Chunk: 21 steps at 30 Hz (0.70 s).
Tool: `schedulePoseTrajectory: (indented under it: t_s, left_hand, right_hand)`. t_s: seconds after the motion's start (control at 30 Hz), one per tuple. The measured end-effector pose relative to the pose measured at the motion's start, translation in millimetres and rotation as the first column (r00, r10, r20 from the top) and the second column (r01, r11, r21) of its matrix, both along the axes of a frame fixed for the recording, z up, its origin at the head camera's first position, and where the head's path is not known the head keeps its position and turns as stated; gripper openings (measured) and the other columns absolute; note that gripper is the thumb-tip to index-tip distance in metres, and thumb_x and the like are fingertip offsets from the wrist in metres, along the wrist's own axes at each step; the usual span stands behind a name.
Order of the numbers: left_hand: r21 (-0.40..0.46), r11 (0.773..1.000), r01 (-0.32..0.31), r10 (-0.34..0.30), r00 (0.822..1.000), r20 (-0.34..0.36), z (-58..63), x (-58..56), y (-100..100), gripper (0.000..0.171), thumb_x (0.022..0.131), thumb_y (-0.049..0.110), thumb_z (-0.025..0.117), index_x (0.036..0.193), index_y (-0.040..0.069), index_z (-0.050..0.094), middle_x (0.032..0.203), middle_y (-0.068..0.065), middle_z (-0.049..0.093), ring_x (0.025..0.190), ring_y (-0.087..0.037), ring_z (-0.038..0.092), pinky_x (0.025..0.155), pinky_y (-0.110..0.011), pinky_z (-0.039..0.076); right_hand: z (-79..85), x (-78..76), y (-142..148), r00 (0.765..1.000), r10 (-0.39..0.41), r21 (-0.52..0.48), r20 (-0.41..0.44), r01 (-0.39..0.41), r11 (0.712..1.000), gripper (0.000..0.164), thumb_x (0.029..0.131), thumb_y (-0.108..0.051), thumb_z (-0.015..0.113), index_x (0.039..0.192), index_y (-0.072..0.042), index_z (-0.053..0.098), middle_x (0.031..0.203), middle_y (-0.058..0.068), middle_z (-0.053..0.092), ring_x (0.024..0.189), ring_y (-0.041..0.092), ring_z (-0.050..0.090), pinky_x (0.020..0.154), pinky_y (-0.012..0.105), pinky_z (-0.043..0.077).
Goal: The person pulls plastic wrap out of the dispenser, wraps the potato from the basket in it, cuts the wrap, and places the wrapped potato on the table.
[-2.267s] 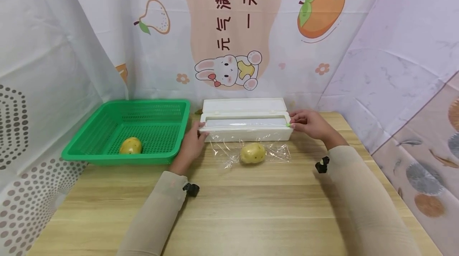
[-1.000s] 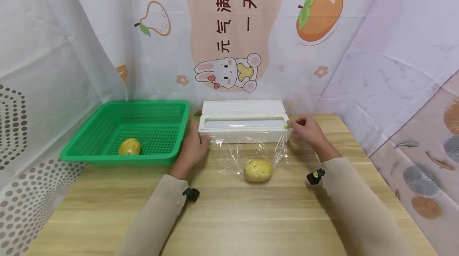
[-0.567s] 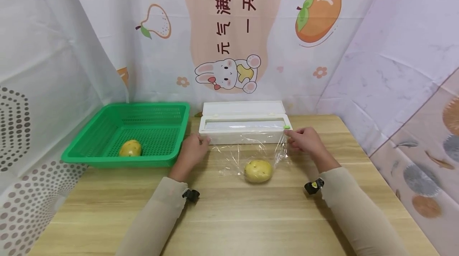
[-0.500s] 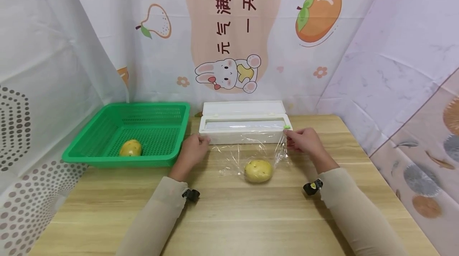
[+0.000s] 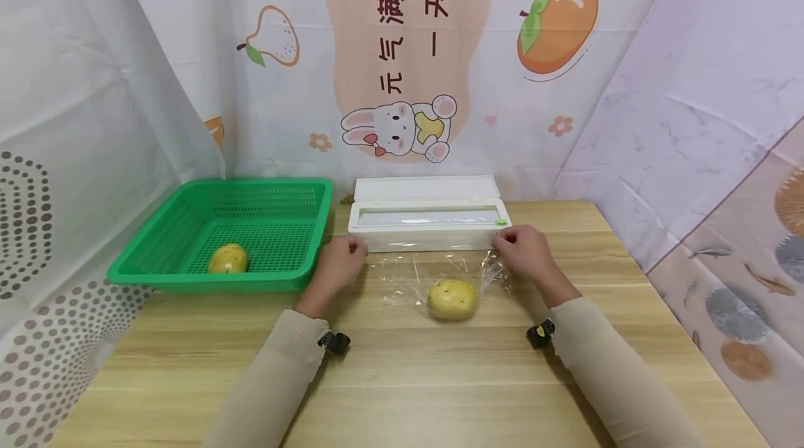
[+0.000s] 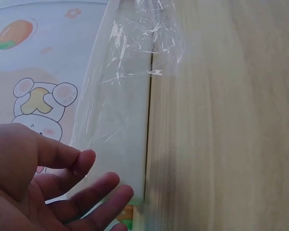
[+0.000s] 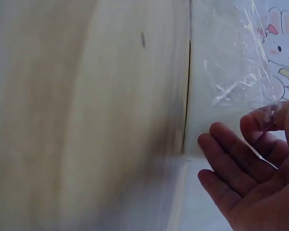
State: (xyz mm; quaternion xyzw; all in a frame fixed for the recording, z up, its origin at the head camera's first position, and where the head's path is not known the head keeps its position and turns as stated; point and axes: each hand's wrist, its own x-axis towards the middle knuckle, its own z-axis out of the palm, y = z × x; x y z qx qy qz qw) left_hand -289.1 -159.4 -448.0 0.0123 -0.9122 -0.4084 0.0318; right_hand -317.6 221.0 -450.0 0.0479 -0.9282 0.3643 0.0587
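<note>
A white cling film dispenser box stands at the back of the table, its lid raised and a film roll inside. A green cutter slider sits at its right end. Clear cling film spreads in front of the box, around a yellow potato. My left hand pinches the film's left corner between thumb and index finger, by the box's front left end. At the front right end my right hand pinches the other corner, its remaining fingers loosely extended in the right wrist view.
A green plastic basket stands to the left, close to my left hand, with another potato in it. A printed curtain hangs right behind the box. Wooden tabletop stretches in front.
The potato and film came toward me earlier. My right hand left the green slider, moved down and took the film's corner. The film's back edge has dropped lower on the box's front.
</note>
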Motion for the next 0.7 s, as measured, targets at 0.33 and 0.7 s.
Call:
schedulePoseTrajectory:
  t_s: [0.33, 0.7]
  left_hand:
    - [-0.005, 1.000, -0.012, 0.011, 1.000, -0.019, -2.2, 0.5, 2, 0.023, 0.097, 0.022, 0.054, 0.081, 0.012, 0.065, 0.073, -0.004, 0.059, 0.066, -0.019, 0.054, 0.056, -0.030, 0.043]
    - [-0.004, 0.997, 0.079, -0.080, 0.996, -0.043, -5.4, 0.1, 4, 0.021, 0.094, 0.018, 0.058, 0.076, 0.011, 0.066, 0.068, -0.003, 0.060, 0.062, -0.018, 0.054, 0.057, -0.030, 0.044]
  right_hand:
    - [-0.9, 4.5, 6, 0.988, 0.153, 0.112, -0.035, -0.148, 0.983, 0.028, 0.092, -0.016, 0.059, 0.064, -0.016, 0.058, 0.066, 0.001, 0.056, 0.064, 0.018, 0.049, 0.059, 0.031, 0.040]
    - [2.7, 3.2, 13, 0.973, 0.232, 0.331, 0.012, -0.223, 0.917, 0.034, 0.096, -0.019, 0.056, 0.063, -0.018, 0.048, 0.061, -0.001, 0.046, 0.061, 0.017, 0.047, 0.060, 0.032, 0.038]
